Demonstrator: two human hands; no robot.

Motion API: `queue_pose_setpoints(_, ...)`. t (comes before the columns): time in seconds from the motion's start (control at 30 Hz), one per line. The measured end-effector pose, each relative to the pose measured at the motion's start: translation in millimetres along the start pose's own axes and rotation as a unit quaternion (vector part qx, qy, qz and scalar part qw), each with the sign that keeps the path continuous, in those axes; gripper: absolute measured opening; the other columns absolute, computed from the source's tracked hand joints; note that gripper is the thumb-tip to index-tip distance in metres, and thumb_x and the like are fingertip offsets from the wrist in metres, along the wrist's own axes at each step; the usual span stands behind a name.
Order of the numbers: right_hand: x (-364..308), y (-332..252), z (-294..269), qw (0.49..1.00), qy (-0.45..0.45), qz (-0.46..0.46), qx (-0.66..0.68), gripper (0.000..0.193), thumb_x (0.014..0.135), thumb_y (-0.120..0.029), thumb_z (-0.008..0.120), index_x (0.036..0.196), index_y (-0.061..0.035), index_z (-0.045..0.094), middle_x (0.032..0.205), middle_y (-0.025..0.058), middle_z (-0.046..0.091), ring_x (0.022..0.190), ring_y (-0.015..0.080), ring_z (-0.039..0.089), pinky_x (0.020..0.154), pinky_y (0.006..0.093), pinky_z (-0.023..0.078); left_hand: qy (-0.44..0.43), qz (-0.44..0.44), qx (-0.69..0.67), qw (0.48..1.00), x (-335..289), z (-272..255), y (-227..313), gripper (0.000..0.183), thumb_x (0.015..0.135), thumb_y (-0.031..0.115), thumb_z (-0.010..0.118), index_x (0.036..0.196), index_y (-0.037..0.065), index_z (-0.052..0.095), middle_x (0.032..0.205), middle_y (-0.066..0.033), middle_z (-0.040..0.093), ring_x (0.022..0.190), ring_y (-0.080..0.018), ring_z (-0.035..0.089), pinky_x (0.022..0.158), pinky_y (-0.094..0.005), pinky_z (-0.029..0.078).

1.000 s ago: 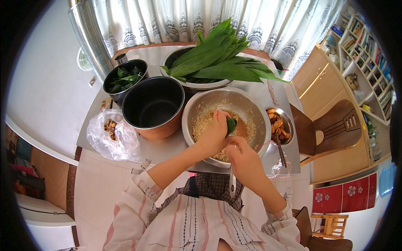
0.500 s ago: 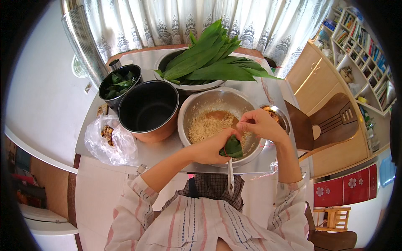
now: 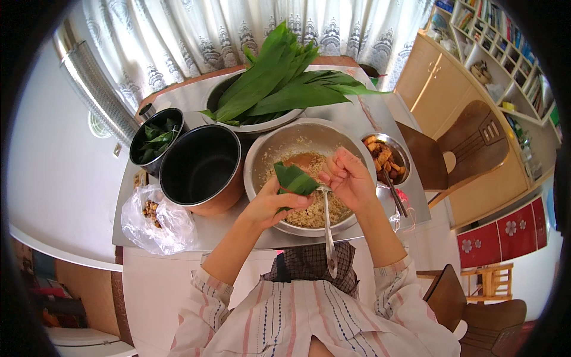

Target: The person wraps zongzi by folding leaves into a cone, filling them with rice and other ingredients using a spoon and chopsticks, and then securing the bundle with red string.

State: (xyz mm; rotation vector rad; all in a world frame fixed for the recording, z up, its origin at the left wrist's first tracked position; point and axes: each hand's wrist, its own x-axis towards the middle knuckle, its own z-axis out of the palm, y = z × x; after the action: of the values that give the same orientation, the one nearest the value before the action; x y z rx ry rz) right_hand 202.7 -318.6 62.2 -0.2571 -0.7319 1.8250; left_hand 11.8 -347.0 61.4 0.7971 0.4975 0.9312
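My left hand (image 3: pixel 269 205) is closed around a green leaf-wrapped rice dumpling (image 3: pixel 296 180), its folded corner pointing up. Just right of it, my right hand (image 3: pixel 352 183) has its fingers curled and pinched together; any string between them is too fine to make out. Both hands are over a wide steel bowl (image 3: pixel 254 153) with pale grains of rice (image 3: pixel 314 218) and some brownish liquid. A metal spoon (image 3: pixel 331 250) leans in this bowl, its handle sticking out over the table's near edge.
Behind stands a basin (image 3: pixel 267 123) of long green leaves (image 3: pixel 262 89). To the left are a large black-lined pot (image 3: pixel 199 166), a smaller pot (image 3: pixel 138 146) holding wrapped dumplings and a plastic bag (image 3: pixel 172 229) of brown pieces. At right, chopsticks (image 3: pixel 395 193) rest in a bowl of meat chunks (image 3: pixel 380 156).
My left hand has turned the dumpling and moved it left and up, away from the spoon handle. My right hand has risen slightly, with its palm side turned more into view. The whole view has shifted.
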Motion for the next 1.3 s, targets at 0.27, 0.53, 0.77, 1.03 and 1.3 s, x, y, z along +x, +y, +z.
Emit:
queue_pose_setpoints(0.27,-14.7,-8.2,-13.1,0.993,0.032,0.027,-0.107,0.024,0.095,-0.022,0.048,0.074,-0.0108,0.042,0.06,-0.0047,0.03,0.054,0.0075,0.029,0.059,0.0244,0.034,0.026,-0.044,0.061,0.997,-3.8,-1.5,-1.0,0.045,0.071,-0.007,0.063,0.113,-0.001,0.047,0.092,-0.0128,0.058,0.075,-0.0193,0.057,0.062,-0.0278,0.045)
queue_pose_setpoints(0.53,-15.0,-14.9,-16.7,0.991,0.038,0.016,-0.13,0.023,0.095,-0.023,0.049,0.077,-0.0101,0.043,0.062,-0.0045,0.033,0.055,0.0067,0.033,0.068,0.0268,0.042,0.003,-0.105,0.058,0.993,3.2,-2.5,4.8,0.041,0.072,-0.007,0.059,0.112,-0.006,0.048,0.092,-0.0127,0.054,0.075,-0.0203,0.052,0.066,-0.0278,0.044)
queue_pose_setpoints(0.77,-6.0,-18.8,-17.8,0.94,0.074,-0.063,-0.328,0.02,0.091,-0.022,0.056,0.083,-0.004,0.055,0.07,0.0001,0.052,0.065,0.0134,0.051,0.072,0.0279,0.045,-0.024,-0.136,-0.033,0.99,-4.8,3.1,6.9,0.041,0.075,-0.004,0.056,0.115,-0.007,0.047,0.124,-0.0304,0.044,0.075,-0.0164,0.048,0.067,-0.0244,0.044)
queue_pose_setpoints(1.03,-11.2,-34.4,-12.2,0.658,0.151,-0.22,-0.704,0.016,0.074,-0.023,0.071,0.078,-0.0082,0.065,0.089,0.0083,0.049,0.085,0.0226,0.052,0.076,0.0329,0.042,-0.056,-0.165,-0.138,0.975,-18.1,2.2,15.5,0.041,0.077,0.001,0.053,0.117,-0.004,0.047,0.135,-0.0356,0.028,0.073,-0.0123,0.045,0.067,-0.0194,0.043)
queue_pose_setpoints(1.3,-44.2,-15.5,16.8,0.669,0.253,-0.344,-0.608,0.02,0.079,-0.015,0.067,0.094,-0.0051,0.059,0.085,0.0062,0.052,0.072,0.0162,0.052,0.059,0.0282,0.044,-0.057,-0.179,-0.206,0.96,-28.9,3.4,22.4,0.049,0.077,-0.001,0.053,0.124,-0.004,0.044,0.137,-0.0364,0.022,0.072,-0.0115,0.044,0.065,-0.0193,0.043)
